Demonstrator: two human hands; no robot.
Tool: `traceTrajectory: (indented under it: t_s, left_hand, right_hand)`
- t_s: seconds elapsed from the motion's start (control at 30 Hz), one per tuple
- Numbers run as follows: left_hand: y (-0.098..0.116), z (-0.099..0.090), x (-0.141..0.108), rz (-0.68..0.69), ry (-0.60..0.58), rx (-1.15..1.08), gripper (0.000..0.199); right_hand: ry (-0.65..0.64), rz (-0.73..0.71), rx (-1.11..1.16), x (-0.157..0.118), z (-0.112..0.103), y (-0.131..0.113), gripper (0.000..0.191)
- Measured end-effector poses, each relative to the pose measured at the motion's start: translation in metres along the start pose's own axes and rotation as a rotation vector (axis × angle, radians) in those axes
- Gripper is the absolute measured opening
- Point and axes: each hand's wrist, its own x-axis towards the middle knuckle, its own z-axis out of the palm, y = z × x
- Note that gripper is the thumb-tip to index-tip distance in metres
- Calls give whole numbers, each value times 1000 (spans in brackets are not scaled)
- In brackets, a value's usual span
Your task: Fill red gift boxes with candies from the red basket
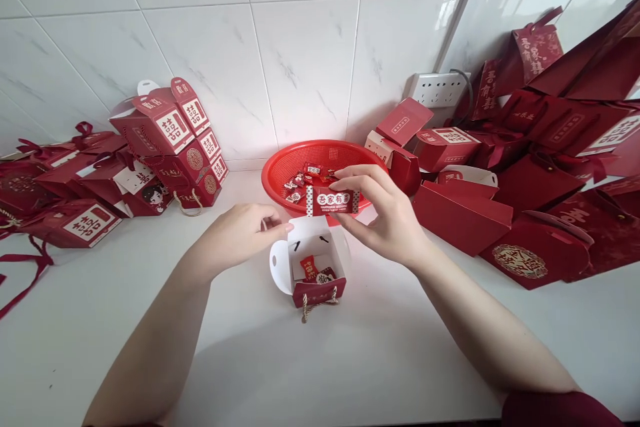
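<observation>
Between the thumb and fingers of my right hand (387, 213) is a small red wrapped candy (332, 201) with white lettering, held level above a gift box. The gift box (320, 295) stands opened on the counter, white inside, red outside, with a twisted rope handle at its front. Inside it lie a red wrapped sweet (309, 268) and a darker packet with white lettering (326, 275). My left hand (235, 237) is at the box's rear left flap, its thumb on the flap's edge and its fingers curled, partly hidden behind the thumb.
Behind the box sits a red plastic basket (275, 170) with several wrapped sweets. Red gift boxes (173, 147) are stacked at the left, with more boxes (80, 220) beside them. Many others (463, 213) crowd the right. A power strip (440, 90) is against the tiled wall.
</observation>
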Motion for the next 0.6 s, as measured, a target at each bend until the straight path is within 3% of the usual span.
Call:
traceTrajectory:
  t_s: [0.1,0.27,0.43,0.6]
  left_hand:
    - [-11,8,8,-30,-82,80,48]
    - [-3,20,19,55,-161,-26,45]
    - [15,12,5,80,-112,-80,46]
    - [19,2,-5,75,1,-43,47]
  right_hand:
    - [13,-9,18,1,-3,0,29]
    - [0,-27,28,1,-5,-2,31]
    - [47,-47,-8,2,-12,-5,33]
    - [121,-82,-56,2,-18,-3,33]
